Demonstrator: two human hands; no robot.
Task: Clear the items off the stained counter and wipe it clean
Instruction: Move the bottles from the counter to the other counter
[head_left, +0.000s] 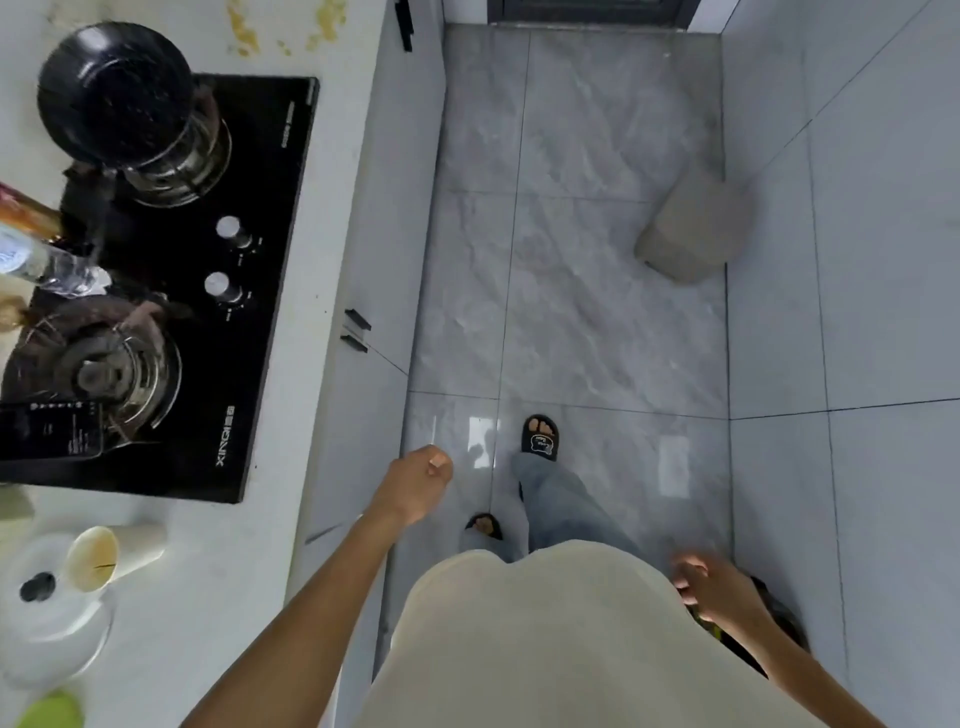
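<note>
On the stained counter (291, 332), one paper cup (111, 555); left hand (415, 483) and right hand (714, 590) loosely curled, empty.

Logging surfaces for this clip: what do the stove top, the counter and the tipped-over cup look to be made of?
Stove top: glossy black glass, judging by its mirror-like reflections. Counter: smooth white stone or a stone-like composite, with yellow stains at the far end; which one is unclear. Cup: matte off-white, probably paper, lying on its side.

counter (291, 312): white, yellow stains | hob (260, 218): black | floor (597, 260): grey marbled | cup (111, 556): cream
</note>
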